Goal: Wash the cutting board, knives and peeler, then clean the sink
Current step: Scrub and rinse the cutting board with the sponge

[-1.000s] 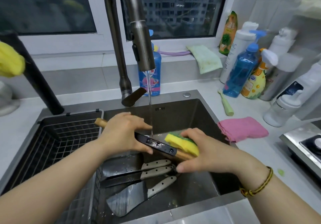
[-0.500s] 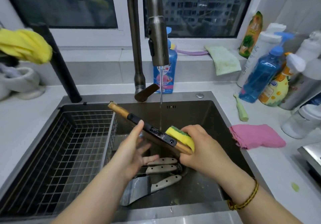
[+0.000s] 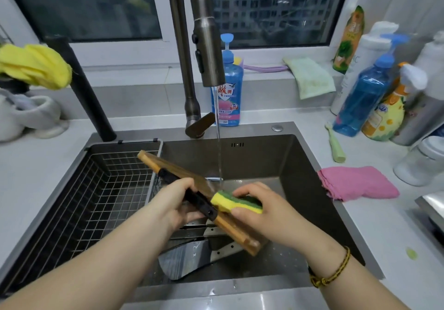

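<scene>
A wooden cutting board (image 3: 168,168) with a black handle strip stands on edge over the steel sink (image 3: 302,189), tilted from upper left to lower right. My left hand (image 3: 176,204) grips it at the black strip. My right hand (image 3: 262,211) holds a yellow and green sponge (image 3: 236,202) against the board's right face. Water falls from the faucet (image 3: 209,52) onto the board just above the sponge. Knives (image 3: 187,256) with pale handles lie in the sink bottom under the board, partly hidden. I see no peeler.
A wire drying basket (image 3: 96,199) fills the sink's left half. A blue soap bottle (image 3: 229,86) stands behind the faucet. Several bottles (image 3: 365,98) crowd the right counter, with a pink cloth (image 3: 355,184) and a green brush (image 3: 336,148). A yellow cloth (image 3: 33,65) hangs at left.
My left hand let go of the board for a moment, then took hold of it again at the black strip. The sponge has slid from the board's edge onto its right face.
</scene>
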Available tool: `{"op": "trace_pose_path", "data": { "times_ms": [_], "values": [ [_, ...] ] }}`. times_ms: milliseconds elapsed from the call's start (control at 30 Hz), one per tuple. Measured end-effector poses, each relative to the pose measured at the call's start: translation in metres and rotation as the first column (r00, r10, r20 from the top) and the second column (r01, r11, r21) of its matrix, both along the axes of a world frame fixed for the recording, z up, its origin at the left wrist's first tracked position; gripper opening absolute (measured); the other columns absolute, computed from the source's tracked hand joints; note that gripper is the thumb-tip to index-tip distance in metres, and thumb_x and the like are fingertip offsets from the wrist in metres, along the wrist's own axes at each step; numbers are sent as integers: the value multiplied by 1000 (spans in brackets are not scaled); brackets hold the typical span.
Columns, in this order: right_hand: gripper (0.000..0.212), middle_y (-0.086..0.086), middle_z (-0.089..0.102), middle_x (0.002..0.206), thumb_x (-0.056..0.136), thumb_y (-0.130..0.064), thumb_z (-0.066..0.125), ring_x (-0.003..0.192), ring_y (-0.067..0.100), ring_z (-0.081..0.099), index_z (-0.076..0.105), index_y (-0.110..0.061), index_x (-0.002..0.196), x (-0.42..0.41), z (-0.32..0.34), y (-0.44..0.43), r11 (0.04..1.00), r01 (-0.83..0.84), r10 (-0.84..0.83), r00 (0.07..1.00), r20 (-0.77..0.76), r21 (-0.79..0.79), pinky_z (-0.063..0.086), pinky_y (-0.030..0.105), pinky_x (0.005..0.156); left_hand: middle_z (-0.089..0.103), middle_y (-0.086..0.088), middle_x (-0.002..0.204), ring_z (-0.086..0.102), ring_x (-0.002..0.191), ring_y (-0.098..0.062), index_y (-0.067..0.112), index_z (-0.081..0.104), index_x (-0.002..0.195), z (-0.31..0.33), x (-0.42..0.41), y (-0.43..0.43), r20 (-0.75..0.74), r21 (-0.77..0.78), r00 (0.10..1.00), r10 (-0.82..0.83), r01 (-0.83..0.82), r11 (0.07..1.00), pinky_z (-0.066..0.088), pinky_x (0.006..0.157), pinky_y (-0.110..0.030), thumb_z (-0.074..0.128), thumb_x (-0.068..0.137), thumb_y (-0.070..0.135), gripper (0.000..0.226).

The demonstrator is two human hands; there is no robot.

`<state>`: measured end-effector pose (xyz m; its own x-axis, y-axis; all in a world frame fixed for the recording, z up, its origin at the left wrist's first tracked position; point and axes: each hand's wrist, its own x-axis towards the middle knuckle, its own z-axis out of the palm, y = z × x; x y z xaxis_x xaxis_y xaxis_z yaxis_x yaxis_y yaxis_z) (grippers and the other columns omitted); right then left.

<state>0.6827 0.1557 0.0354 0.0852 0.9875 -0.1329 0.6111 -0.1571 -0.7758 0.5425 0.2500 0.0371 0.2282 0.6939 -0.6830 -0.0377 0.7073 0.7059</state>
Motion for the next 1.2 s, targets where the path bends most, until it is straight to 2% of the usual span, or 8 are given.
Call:
{"op": "trace_pose_path", "data": {
  "times_ms": [167, 300, 433, 633, 733, 833, 1000, 1200],
  "values": [
    [19, -9, 45, 111, 89, -22, 55, 101, 3, 45, 51, -28, 106, 20, -11, 0, 977, 208, -201, 973, -110, 50, 36, 1, 70, 43, -7, 67, 45, 62, -22, 10, 40, 71, 1, -25, 1, -12, 56, 998, -56, 57, 997, 44, 31, -22, 34, 84, -2, 19],
    [28, -2, 46, 120, 91, -21, 52, 107, 10, 44, 51, -19, 119, 20, -32, 7, 927, 374, -368, 908, -199, -8, 39, 20, 84, 39, -2, 57, 39, 47, -16, 12, 37, 63, -2, -43, 5, -11, 117, 992, -125, 126, 985, 35, 28, -15, 36, 81, -3, 23],
    [39, -1, 39, 134, 92, -22, 49, 109, 6, 37, 41, -26, 130, 3, -49, 20, 891, 446, -448, 841, -303, -79, 37, 29, 98, 36, 2, 48, 36, 32, -8, 16, 39, 46, -3, -43, 12, 4, 178, 975, -223, 218, 959, 34, 32, -17, 47, 50, 1, 17],
    [27, -7, 33, 126, 92, -23, 49, 108, 4, 35, 44, -31, 118, -11, -51, 48, 842, 538, -502, 754, -424, -38, 31, 21, 92, 38, 2, 43, 38, 34, -12, 12, 35, 53, 2, -17, 32, -104, 277, 896, -432, 443, 853, 31, 42, -19, 46, 49, 4, 14],
    [13, -8, 36, 111, 90, -22, 53, 91, -5, 38, 46, -26, 100, -7, -40, 70, 827, 558, -480, 766, -428, 71, 31, -3, 76, 41, 2, 45, 41, 37, -12, 11, 37, 57, 4, -1, 39, -136, 292, 835, -533, 547, 784, 32, 42, -19, 47, 49, 3, 15],
    [11, -5, 36, 105, 89, -17, 55, 88, -1, 40, 45, -19, 92, 6, -36, 93, 776, 609, -512, 759, -403, 163, 28, -13, 64, 40, 1, 46, 40, 36, -11, 10, 36, 57, 3, 12, 47, -114, 280, 793, -599, 604, 746, 33, 37, -17, 46, 49, 0, 16],
    [11, 7, 39, 123, 92, -21, 50, 91, 8, 41, 46, -11, 94, 42, -49, 118, 666, 745, -687, 587, -429, -47, 36, 8, 66, 35, 3, 43, 36, 33, -9, 12, 30, 52, -5, 22, 59, -101, 270, 757, -645, 645, 715, 29, 31, -16, 46, 48, -2, 21],
    [29, -10, 36, 88, 87, -12, 56, 76, -4, 40, 39, -26, 68, 14, -54, 114, 739, 645, -529, 736, -422, 198, 33, -7, 63, 38, 2, 46, 41, 37, -9, 16, 39, 43, -8, 17, 63, -61, 281, 774, -631, 620, 733, 35, 35, -18, 58, 29, 7, 25]
  ]
}}
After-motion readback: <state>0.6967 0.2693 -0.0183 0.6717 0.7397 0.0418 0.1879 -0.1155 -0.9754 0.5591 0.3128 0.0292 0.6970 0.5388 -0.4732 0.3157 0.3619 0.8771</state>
